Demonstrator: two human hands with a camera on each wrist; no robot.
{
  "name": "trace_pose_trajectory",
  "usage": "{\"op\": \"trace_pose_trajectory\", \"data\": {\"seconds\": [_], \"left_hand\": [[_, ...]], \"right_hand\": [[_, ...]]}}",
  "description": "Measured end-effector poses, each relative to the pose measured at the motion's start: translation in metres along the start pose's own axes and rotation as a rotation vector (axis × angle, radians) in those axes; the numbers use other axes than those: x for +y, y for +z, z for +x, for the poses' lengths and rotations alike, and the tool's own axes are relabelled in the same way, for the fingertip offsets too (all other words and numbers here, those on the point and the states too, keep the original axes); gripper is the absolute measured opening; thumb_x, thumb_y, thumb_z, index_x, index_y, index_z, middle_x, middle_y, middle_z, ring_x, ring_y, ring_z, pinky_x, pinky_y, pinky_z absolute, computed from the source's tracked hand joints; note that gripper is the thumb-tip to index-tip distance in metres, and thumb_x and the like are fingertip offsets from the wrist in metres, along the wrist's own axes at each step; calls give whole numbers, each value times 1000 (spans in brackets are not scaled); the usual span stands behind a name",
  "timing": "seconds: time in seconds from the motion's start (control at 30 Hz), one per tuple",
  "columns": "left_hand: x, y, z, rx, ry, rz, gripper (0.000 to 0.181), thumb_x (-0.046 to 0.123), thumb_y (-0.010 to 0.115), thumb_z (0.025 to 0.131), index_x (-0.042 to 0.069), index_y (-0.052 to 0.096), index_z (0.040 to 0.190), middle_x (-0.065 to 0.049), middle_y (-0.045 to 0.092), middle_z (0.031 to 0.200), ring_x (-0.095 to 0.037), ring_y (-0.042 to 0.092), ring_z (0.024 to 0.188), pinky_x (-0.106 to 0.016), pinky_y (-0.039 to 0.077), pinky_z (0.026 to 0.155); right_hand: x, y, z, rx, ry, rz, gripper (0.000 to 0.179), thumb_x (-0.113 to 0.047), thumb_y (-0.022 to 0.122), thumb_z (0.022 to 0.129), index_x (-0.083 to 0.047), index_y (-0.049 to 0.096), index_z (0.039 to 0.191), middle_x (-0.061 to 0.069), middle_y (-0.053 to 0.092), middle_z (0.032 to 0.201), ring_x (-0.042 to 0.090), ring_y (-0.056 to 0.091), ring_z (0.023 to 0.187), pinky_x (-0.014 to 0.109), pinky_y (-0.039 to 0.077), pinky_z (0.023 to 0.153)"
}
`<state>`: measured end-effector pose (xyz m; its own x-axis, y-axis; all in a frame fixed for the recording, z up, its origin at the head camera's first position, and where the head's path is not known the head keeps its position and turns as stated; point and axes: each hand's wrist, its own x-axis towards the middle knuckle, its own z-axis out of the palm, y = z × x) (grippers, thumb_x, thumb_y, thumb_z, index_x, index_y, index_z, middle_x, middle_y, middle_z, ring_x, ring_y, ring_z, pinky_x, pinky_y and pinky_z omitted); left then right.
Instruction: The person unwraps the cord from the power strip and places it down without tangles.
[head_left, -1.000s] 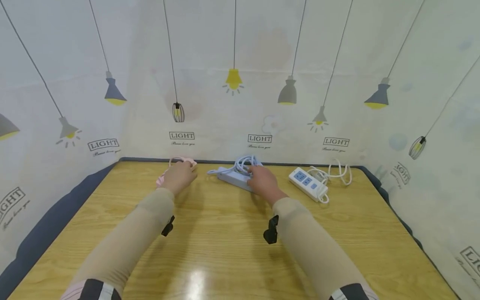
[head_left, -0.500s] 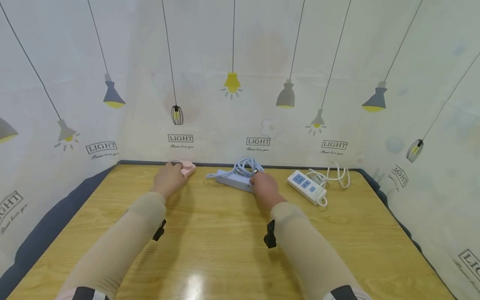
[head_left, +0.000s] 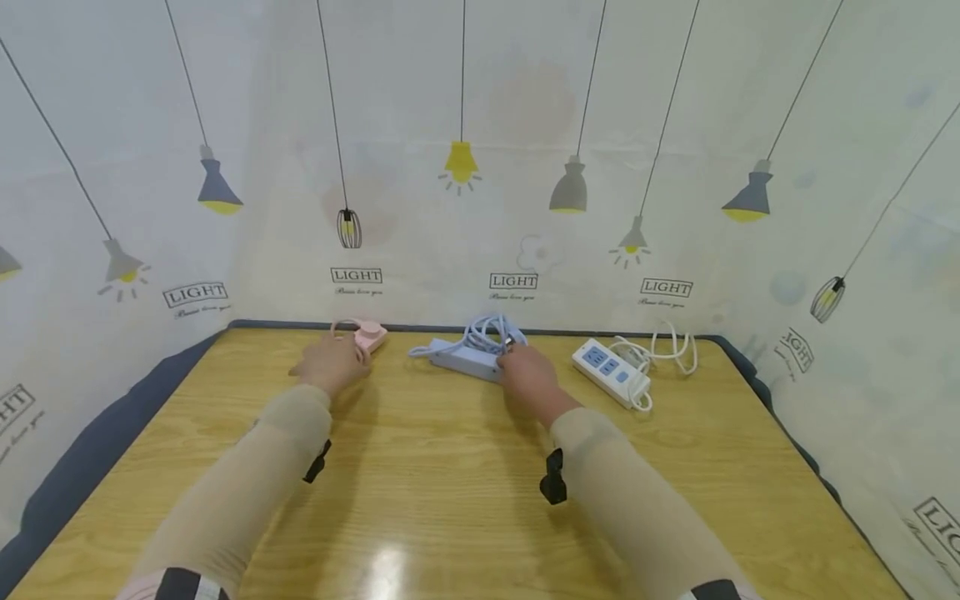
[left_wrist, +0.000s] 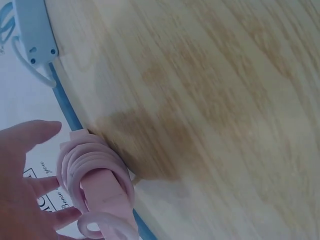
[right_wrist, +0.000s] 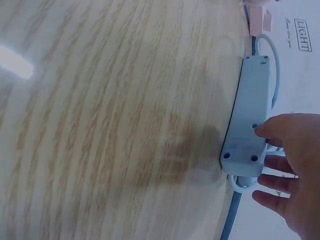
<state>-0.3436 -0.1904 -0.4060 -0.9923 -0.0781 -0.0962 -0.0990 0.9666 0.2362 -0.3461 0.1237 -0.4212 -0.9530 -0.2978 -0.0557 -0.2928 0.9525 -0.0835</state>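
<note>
At the back left of the table, a pink power strip (head_left: 369, 335) lies beside my left hand (head_left: 332, 363). In the left wrist view its coiled pink cord (left_wrist: 95, 160) wraps round it; the thumb stands apart while the other fingertips reach its side. A light blue power strip (head_left: 467, 360) lies at the back middle, its bundled cord (head_left: 486, 333) on the far side. My right hand (head_left: 529, 379) grips its right end. The right wrist view puts the thumb (right_wrist: 270, 129) on the screw-holed face, with the fingers at the far edge.
Right of my right hand lies a white power strip (head_left: 611, 372) with blue sockets and a loose white cord (head_left: 678, 350). A wooden table (head_left: 435, 483) runs up to a lamp-printed wall covering (head_left: 420, 242) with a dark blue edge.
My left hand has shifted left and lower off the top of the pink power strip, uncovering more of it. The right hand stays at the blue strip's end; the head view has shifted slightly.
</note>
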Motion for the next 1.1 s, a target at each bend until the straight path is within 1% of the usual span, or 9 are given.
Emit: {"op": "trace_pose_trajectory", "data": {"seconds": [0.07, 0.2, 0.37, 0.47, 0.6, 0.73, 0.87, 0.97, 1.1], "left_hand": [[2, 0, -2, -14, -29, 15, 67, 40, 49, 96, 5, 33, 150, -30, 30, 149, -66, 37, 117, -81, 32, 80], [8, 1, -4, -6, -8, 80, 64, 40, 41, 99, -1, 32, 148, -33, 43, 138, -58, 49, 112, -72, 43, 79], [8, 5, 0, 17, -7, 63, 65, 34, 41, 97, -6, 27, 146, -37, 48, 127, -54, 54, 105, -72, 39, 83], [2, 9, 7, 2, -62, 1, 79, 38, 49, 95, -4, 13, 151, -36, 42, 133, -62, 48, 106, -76, 35, 83], [-6, 12, 19, -15, -169, -122, 94, 48, 59, 91, 8, 3, 155, -32, 31, 145, -71, 33, 112, -83, 29, 81], [-11, 13, 26, -29, -227, -201, 88, 54, 58, 90, 9, 14, 152, -31, 32, 144, -70, 25, 119, -85, 20, 85], [-17, 16, 28, -48, -224, -211, 87, 59, 53, 90, 6, 17, 149, -31, 29, 145, -68, 20, 123, -85, 18, 86], [-21, 19, 29, -55, -200, -199, 103, 76, 48, 83, 12, 11, 155, -30, 19, 151, -69, 18, 124, -86, 17, 83], [-17, 19, 31, -62, -164, -148, 127, 99, 32, 61, 20, 11, 158, -29, 15, 154, -68, 18, 123, -87, 19, 79]], "right_hand": [[0, 0, -3, 14, -14, -19, 28, -18, 60, 96, -15, 68, 122, 7, 60, 113, 22, 56, 100, 38, 50, 83], [-1, -4, -17, 57, -65, -26, 26, -21, 64, 92, -15, 73, 115, 6, 58, 110, 21, 53, 97, 38, 49, 79], [0, -9, -42, 77, -167, -22, 27, -26, 67, 91, -15, 72, 116, 5, 60, 108, 24, 56, 96, 42, 49, 78], [-2, -10, -59, 66, -218, -5, 29, -29, 69, 91, -13, 72, 114, 5, 61, 106, 24, 58, 98, 43, 49, 81], [-6, -12, -79, 44, -261, 46, 29, -29, 71, 90, -11, 72, 112, 5, 62, 107, 24, 58, 102, 43, 49, 85], [-9, -15, -96, 33, -297, 70, 28, -28, 70, 90, -10, 72, 112, 5, 63, 107, 24, 58, 102, 42, 49, 86], [-10, -17, -112, 33, -338, 66, 29, -28, 70, 90, -10, 72, 113, 3, 62, 104, 22, 58, 99, 41, 50, 83], [-8, -18, -122, 43, -361, 60, 30, -29, 70, 91, -10, 71, 113, 2, 62, 102, 21, 59, 97, 41, 50, 82], [-4, -22, -133, 71, -384, 69, 30, -28, 69, 91, -9, 71, 113, 2, 63, 102, 22, 59, 98, 41, 51, 82]]}}
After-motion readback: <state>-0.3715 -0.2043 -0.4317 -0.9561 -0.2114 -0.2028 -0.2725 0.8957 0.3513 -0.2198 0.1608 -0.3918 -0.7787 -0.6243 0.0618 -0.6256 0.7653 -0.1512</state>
